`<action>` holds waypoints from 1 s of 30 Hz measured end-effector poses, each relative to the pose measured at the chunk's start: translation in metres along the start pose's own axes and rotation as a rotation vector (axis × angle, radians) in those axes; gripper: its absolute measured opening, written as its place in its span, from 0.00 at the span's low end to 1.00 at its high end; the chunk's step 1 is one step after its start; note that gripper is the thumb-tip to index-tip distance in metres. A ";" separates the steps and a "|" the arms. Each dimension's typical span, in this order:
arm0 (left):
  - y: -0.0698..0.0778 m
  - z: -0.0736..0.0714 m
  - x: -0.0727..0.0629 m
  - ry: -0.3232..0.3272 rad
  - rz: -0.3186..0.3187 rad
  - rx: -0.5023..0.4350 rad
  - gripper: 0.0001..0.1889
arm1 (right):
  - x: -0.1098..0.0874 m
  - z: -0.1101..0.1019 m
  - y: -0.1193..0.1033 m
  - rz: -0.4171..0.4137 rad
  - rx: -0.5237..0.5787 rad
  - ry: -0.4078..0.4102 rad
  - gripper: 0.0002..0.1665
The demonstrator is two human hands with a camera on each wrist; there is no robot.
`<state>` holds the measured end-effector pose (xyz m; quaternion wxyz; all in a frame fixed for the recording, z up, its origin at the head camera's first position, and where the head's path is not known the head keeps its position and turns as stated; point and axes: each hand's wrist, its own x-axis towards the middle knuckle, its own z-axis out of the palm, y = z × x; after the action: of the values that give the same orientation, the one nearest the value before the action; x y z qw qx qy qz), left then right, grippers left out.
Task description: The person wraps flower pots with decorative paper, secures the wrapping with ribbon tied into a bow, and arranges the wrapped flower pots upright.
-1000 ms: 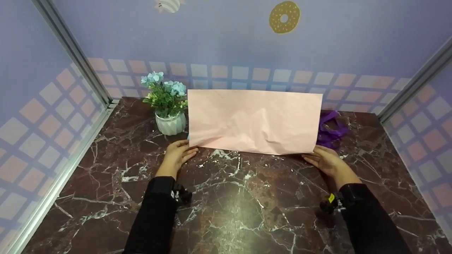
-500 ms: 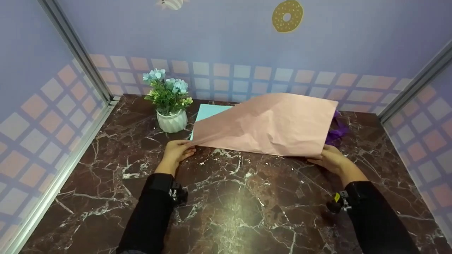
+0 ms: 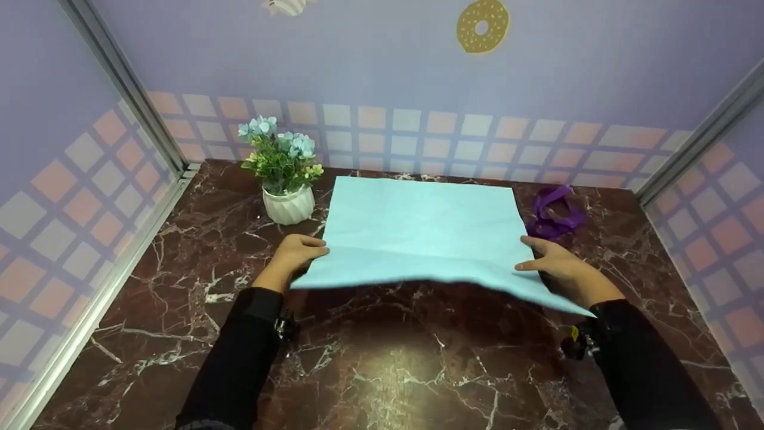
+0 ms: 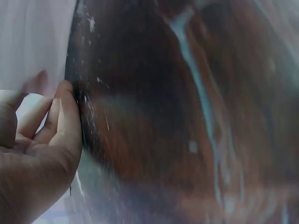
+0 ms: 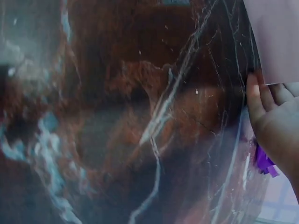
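A large sheet of paper (image 3: 421, 221), light blue on top, spreads over the table between both hands. Its near part is lifted off the table, with a blurred, wavy front edge. In the wrist views a pale pinkish face of the paper (image 4: 35, 42) shows. My left hand (image 3: 296, 254) is at the sheet's left edge; in the left wrist view its thumb stands apart from the fairly straight fingers. At the right edge, my right hand (image 3: 555, 266) has its fingers extended and spread, touching or very near the paper. Exact contact is hard to tell.
A white pot (image 3: 289, 206) with blue flowers (image 3: 277, 140) stands left of the paper. A bundle of purple ribbon (image 3: 555, 218) lies at the back right. The marbled table (image 3: 388, 376) is walled at the back and both sides.
The paper's raised pink flap has swung down toward me, left side first, and light blue now faces up. Both hands have loosened at the edges; the purple ribbon shows more fully.
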<state>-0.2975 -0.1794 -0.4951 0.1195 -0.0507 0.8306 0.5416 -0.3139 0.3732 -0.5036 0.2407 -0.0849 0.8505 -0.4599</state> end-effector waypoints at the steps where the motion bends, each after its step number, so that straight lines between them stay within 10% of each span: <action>1: 0.000 -0.001 0.000 -0.016 0.008 0.073 0.21 | -0.001 0.002 -0.006 0.006 -0.009 -0.006 0.58; 9: 0.007 0.004 0.000 -0.177 0.101 0.502 0.37 | 0.000 0.015 -0.029 0.134 -0.235 0.012 0.67; 17: 0.014 0.011 -0.010 -0.209 0.201 0.923 0.44 | 0.003 0.026 -0.032 0.091 -0.468 0.022 0.67; 23: 0.025 0.021 -0.011 -0.315 0.258 1.041 0.42 | 0.009 0.027 -0.037 0.055 -0.529 -0.046 0.58; 30: 0.020 0.037 -0.017 -0.321 0.210 1.154 0.62 | 0.008 0.029 -0.044 0.088 -0.544 -0.118 0.63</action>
<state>-0.2800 -0.1383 -0.4872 0.1975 0.1869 0.9622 0.0137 -0.3105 0.3241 -0.4833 0.2778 -0.1357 0.9302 -0.1978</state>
